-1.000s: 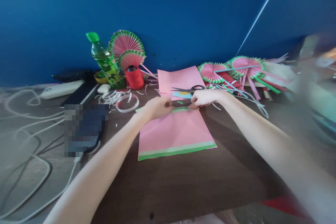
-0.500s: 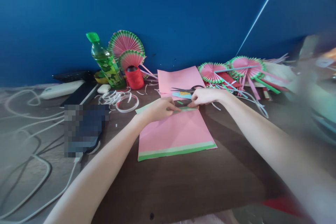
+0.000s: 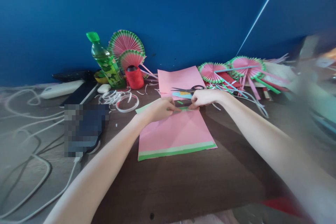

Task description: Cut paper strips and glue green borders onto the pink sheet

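Note:
A pink sheet of paper lies on the dark table, with a two-tone green band along its near edge. Across its far edge runs a green paper strip. My left hand is mostly curled, its index finger reaching along that strip and pressing on it. At the strip's right end, my right hand has thumb and fingers pinched together on it. Just beyond my right hand lie dark-handled scissors, over a second pink sheet and a light blue piece.
Left of the paper are a phone on a white cable, a coil of white strip, a red thread spool and a green bottle. Pleated pink-green paper fans stand behind; more fans lie at right. A blue wall backs the table.
Hardly anything differs. Both hands stay at the far edge of the pink sheet, with at most a very slight shift of the fingers.

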### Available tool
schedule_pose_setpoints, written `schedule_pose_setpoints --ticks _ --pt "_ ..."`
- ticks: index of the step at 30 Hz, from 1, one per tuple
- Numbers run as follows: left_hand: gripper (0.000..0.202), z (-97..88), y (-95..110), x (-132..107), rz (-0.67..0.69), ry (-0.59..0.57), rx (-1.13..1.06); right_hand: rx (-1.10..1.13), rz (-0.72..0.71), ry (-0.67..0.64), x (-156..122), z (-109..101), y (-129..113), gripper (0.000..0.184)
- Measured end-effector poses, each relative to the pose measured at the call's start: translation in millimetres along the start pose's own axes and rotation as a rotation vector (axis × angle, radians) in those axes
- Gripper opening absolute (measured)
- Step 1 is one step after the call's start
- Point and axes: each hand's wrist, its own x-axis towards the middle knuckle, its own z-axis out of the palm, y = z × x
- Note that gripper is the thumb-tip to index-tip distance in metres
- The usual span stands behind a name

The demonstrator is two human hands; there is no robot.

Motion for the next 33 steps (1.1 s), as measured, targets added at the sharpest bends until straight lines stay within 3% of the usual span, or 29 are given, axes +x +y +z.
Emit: schedule_pose_setpoints --ticks 10,15,20,24,27,33 --pt "0.039 -4.1 5.4 -1.1 -0.062 -0.029 -0.027 0.034 0.013 -0.009 -7.0 -2.5 -4.5 0.034" --pt "0.036 -25.9 3.3 -5.0 -0.079 0.025 -0.015 0.085 0.019 0.01 -8.6 -3.6 -4.5 0.037" --pt "0.025 -69.4 -17.1 -26.4 -0.412 0.069 0.089 0.105 -0.024 0.117 -7.7 -6.5 -4.1 0.042" --pt "0.019 -91.6 -28.0 -44.7 -0.791 -0.036 0.183 0.109 -0.038 0.169 -9.3 -7.8 -7.2 0.043" --pt "0.016 -96.9 -27.3 -50.5 -0.872 -0.099 0.208 0.112 -0.06 0.186 -10.7 -7.3 -8.6 0.043" --pt "0.013 -89.8 -38.8 -50.5 -0.864 -0.127 0.098 0.124 -0.106 0.244 -9.6 -4.5 -8.0 0.042"
